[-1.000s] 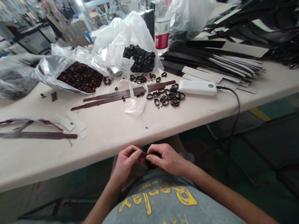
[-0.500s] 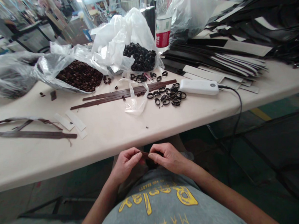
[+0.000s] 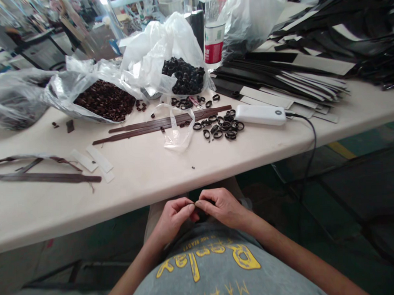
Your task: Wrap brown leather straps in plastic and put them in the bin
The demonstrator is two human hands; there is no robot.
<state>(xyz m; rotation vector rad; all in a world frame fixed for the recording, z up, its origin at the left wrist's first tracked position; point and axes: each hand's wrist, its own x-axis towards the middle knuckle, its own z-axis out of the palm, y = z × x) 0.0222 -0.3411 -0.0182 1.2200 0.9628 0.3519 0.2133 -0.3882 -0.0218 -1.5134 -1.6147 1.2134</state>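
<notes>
Just below the table's front edge, my left hand [image 3: 176,217] is closed in a pinch, thumb against bent fingers. My right hand [image 3: 222,208] pinches too, and the thumb tips of both hands meet. Between them is a thin brown leather strip, almost wholly covered by the fingers now; half a second ago a short length of it showed. On the table beyond lie long brown leather straps [image 3: 131,134], a scatter of black loops [image 3: 227,125] and a small clear plastic bag [image 3: 179,139].
Open plastic bags hold brown loops [image 3: 105,100] and black loops [image 3: 184,76]. A bottle [image 3: 214,44] stands behind a white corded device [image 3: 261,114]. Black strips [image 3: 262,77] pile at right. More brown straps [image 3: 44,177] and white strips [image 3: 101,160] lie left on the table [image 3: 146,176].
My left hand has moved right, closing the small gap to my right hand. The brown strip between the fingertips has gone almost out of sight. Things on the table stay put.
</notes>
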